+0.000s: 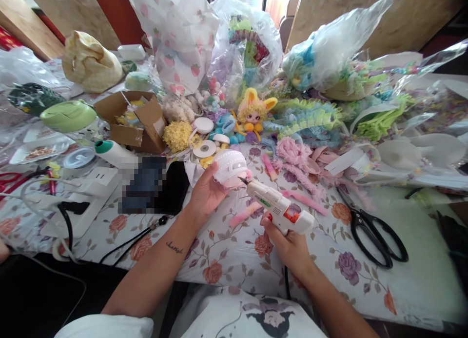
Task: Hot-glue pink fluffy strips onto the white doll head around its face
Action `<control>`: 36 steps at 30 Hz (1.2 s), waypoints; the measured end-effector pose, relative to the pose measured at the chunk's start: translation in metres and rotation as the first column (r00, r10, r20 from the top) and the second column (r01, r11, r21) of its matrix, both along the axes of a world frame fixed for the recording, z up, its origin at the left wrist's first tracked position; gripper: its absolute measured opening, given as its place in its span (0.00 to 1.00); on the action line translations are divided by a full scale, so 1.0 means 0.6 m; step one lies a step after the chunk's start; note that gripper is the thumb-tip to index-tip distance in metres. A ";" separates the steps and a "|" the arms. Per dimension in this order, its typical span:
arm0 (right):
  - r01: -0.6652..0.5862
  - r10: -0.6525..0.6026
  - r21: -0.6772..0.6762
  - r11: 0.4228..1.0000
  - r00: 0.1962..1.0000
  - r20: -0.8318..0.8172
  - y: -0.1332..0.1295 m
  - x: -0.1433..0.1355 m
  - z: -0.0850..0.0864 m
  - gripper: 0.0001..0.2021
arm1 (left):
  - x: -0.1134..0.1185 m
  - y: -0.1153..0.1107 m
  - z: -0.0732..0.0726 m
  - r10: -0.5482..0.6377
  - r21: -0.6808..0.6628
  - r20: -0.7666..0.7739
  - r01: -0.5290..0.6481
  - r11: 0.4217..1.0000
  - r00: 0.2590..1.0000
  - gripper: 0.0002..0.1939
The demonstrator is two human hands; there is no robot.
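Observation:
My left hand [206, 194] is closed around a small white rounded piece with a ribbed, lacy surface [231, 163] and a bit of pink at its lower right edge. In my right hand [287, 243] is a white hot glue gun [272, 201] with orange parts, my fingers wrapped round its handle. Its dark nozzle tip points left, at or very near the pink edge of the white piece; whether they touch I cannot tell. Beneath the glue gun, fuzzy pink and peach strips [246, 213] lie on the floral tablecloth [219, 250].
Black-handled scissors [376, 235] lie on the right. A doll in a yellow bunny hood [254, 111] sits behind my hands, among pink yarn [292, 151] and bagged materials. On the left are a black phone [171, 189], a power strip [91, 191] with cables and a cardboard box [133, 121].

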State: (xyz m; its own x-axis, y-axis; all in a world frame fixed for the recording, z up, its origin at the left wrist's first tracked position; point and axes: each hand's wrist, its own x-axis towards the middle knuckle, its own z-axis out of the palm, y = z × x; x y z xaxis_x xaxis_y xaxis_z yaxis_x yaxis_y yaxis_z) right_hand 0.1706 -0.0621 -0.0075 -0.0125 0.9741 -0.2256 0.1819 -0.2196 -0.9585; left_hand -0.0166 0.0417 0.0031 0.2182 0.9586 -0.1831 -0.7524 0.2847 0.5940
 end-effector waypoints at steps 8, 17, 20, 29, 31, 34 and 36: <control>-0.011 0.011 -0.023 1.000 1.000 0.022 0.000 0.002 -0.009 0.21 | 0.000 -0.001 0.001 0.016 -0.007 -0.011 -0.016 1.000 1.000 0.22; -0.031 0.038 -0.075 0.997 0.996 0.085 -0.006 0.006 -0.019 0.19 | 0.002 -0.001 0.004 0.011 0.003 -0.018 -0.011 1.000 1.000 0.22; -0.053 0.061 -0.100 0.994 0.995 0.078 -0.005 0.004 -0.015 0.19 | 0.002 -0.002 0.004 0.012 0.001 -0.018 -0.012 1.000 1.000 0.22; 0.017 -0.017 -0.015 1.000 0.998 0.057 0.001 0.004 0.005 0.15 | 0.001 0.000 0.005 0.014 -0.006 -0.029 -0.014 1.000 0.999 0.24; -0.001 0.004 -0.036 0.999 0.997 0.072 0.000 0.006 0.005 0.15 | 0.001 0.000 0.004 0.021 -0.001 -0.024 -0.021 1.000 0.999 0.24; -0.015 0.018 -0.080 0.997 0.999 0.041 -0.003 0.007 0.000 0.18 | 0.001 0.000 0.003 0.014 0.011 -0.025 -0.014 1.000 1.000 0.26; -0.016 0.017 -0.091 0.996 1.000 0.014 -0.004 0.005 -0.006 0.21 | 0.001 0.000 0.004 0.007 0.013 -0.026 -0.006 1.000 1.000 0.27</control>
